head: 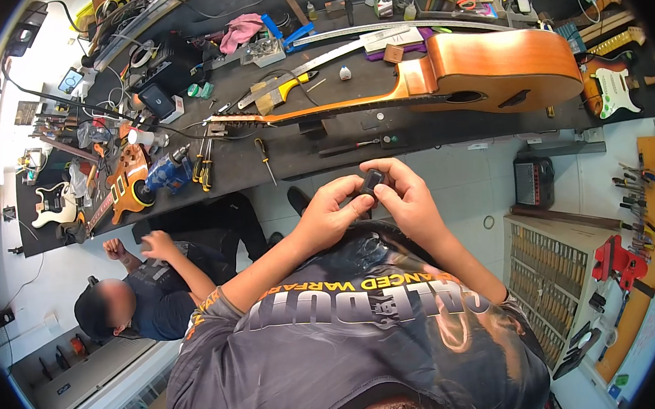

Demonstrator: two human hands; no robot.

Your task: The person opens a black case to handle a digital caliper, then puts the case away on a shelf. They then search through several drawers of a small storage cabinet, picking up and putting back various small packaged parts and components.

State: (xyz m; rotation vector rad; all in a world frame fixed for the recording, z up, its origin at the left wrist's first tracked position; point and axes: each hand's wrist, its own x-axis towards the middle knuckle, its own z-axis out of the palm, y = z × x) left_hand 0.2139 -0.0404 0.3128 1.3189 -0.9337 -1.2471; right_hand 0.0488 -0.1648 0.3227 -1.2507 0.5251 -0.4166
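Note:
A small black object, its kind not clear, is held between the fingertips of my left hand and my right hand, in front of my chest and just off the bench edge. Beyond my hands an acoustic guitar lies along the black workbench, its body to the right and its neck reaching left. Under the neck is a dark block. Nearer the edge lie a thin tool with a red part and a screwdriver with a yellow and black handle.
A co-worker is at the left, hands raised near the bench. Left on the bench are a blue power tool, an electric guitar and a white guitar body. A sunburst electric guitar lies far right; a red vise stands lower right.

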